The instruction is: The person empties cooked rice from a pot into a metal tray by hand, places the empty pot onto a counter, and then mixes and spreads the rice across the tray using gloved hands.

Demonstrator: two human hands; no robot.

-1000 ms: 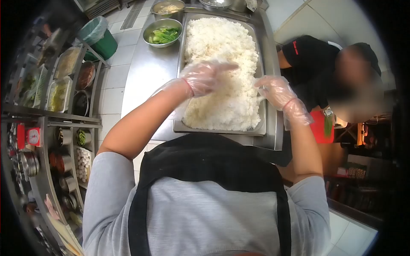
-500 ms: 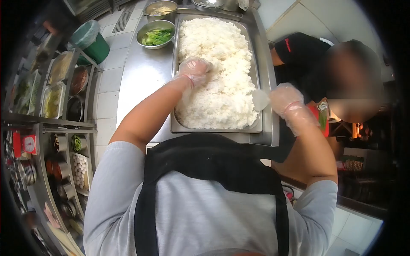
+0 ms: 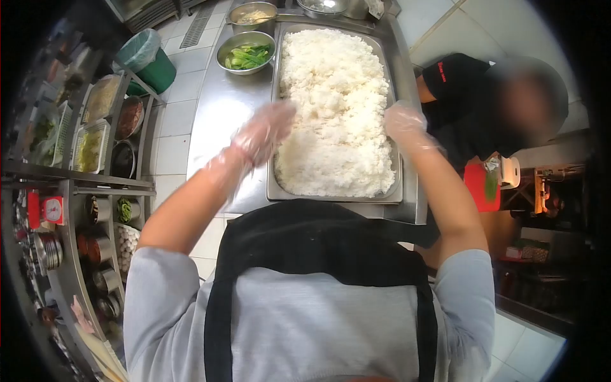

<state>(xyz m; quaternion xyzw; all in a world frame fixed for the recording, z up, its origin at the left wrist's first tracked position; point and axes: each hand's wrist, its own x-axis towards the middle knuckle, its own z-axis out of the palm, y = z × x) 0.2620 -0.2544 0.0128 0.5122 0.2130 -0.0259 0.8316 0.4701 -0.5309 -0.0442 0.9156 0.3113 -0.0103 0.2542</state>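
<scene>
Shiny steel kitchen counter (image 3: 219, 124). Clear-gloved left hand (image 3: 266, 130), blurred, and clear-gloved right hand (image 3: 405, 121): can't tell either grip. White cooked rice (image 3: 337, 114) heaped between them in rectangular steel tray (image 3: 337, 199). Round metal bowl (image 3: 240, 70) of green vegetables (image 3: 248, 56) beyond left hand.

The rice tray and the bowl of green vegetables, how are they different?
The rice tray is rectangular, but the bowl is round. The tray is much bigger than the bowl. The tray is heaped with white rice, while the bowl holds green vegetables. Both look like shiny metal and sit on the same metal table.
</scene>
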